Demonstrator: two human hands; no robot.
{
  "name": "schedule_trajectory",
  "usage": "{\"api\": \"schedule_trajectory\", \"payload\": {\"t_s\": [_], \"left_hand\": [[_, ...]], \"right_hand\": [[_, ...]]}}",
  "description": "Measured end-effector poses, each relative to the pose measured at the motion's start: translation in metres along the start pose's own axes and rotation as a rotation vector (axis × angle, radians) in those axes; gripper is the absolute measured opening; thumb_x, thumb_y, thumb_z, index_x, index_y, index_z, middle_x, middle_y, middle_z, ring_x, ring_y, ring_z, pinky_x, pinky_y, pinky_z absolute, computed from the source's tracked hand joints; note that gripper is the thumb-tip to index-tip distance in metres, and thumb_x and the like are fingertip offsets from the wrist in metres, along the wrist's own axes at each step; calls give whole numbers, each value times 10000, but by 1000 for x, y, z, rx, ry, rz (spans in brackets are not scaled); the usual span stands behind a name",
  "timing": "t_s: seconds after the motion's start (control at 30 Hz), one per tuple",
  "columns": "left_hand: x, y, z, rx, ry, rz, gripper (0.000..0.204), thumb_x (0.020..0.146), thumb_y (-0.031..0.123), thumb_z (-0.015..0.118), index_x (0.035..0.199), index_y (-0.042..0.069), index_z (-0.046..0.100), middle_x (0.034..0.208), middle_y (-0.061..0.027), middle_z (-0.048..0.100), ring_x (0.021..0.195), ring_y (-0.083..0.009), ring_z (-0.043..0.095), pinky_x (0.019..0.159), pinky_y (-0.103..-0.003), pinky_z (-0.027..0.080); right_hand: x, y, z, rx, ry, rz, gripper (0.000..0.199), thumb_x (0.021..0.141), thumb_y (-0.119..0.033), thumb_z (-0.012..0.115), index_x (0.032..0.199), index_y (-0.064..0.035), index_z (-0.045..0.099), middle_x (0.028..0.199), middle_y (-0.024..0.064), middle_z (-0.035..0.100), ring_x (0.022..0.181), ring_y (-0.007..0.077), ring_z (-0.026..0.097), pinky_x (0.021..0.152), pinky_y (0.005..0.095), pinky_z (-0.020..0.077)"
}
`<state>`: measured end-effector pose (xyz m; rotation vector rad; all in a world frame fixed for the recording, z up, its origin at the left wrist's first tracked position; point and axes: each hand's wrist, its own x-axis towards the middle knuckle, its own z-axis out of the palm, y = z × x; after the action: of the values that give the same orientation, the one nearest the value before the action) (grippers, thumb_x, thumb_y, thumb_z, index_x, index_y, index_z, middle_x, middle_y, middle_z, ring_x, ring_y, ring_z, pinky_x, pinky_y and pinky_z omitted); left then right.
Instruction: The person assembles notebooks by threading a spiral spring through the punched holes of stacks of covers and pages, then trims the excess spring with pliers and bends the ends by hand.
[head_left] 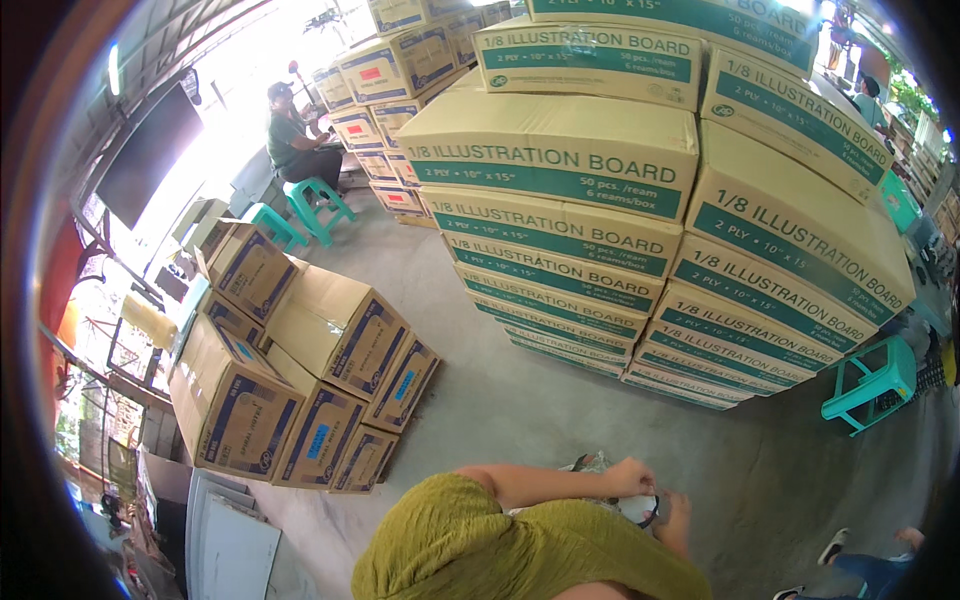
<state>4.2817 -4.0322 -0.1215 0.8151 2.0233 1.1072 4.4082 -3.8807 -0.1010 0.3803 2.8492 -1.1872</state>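
Both of my hands are close together in front of my body, at the bottom of the view. My left hand (632, 478) has its fingers curled in a pinch; what they hold is too small to make out. Just to its right and nearer, my right hand (676, 518) is curled at the edge of a small white item (637, 509) with a dark rim. That item lies between the two hands, partly hidden by them. A crumpled, shiny grey piece (590, 462) sticks out behind my left wrist.
Tall stacks of cartons with green bands (560, 150) rise ahead. Brown cartons with blue print (330, 330) are piled at left, beside grey panels (225, 530). A teal stool (872, 385) stands at right. A seated person (295, 135) is far left; another person's legs (870, 570) show lower right.
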Motion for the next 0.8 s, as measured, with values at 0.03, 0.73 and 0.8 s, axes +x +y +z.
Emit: {"api": "schedule_trajectory", "payload": {"t_s": [0.03,0.73,0.8], "left_hand": [[14,3,-4,25,12,0,183,753,220,677,877,87,697,818,-121,675,782,-281,650,699,-383,508],[299,38,-85,16,113,232,183,672,209,714,821,103,708,791,-116,676,771,-281,657,695,-385,516],[310,42,-100,22,127,202,191,666,221,721,820,109,712,786,-110,676,764,-275,658,691,-382,518]], "right_hand": [[9,6,-9,-45,79,-56,452,643,-90,743,1065,-43,588,997,159,562,1006,346,532,850,410,438],[178,184,-116,-25,82,213,162,701,-170,701,740,-15,677,691,158,635,677,295,631,626,387,483],[174,188,-127,67,24,359,154,706,-160,688,772,-21,684,735,170,647,706,310,640,650,390,489]]}}
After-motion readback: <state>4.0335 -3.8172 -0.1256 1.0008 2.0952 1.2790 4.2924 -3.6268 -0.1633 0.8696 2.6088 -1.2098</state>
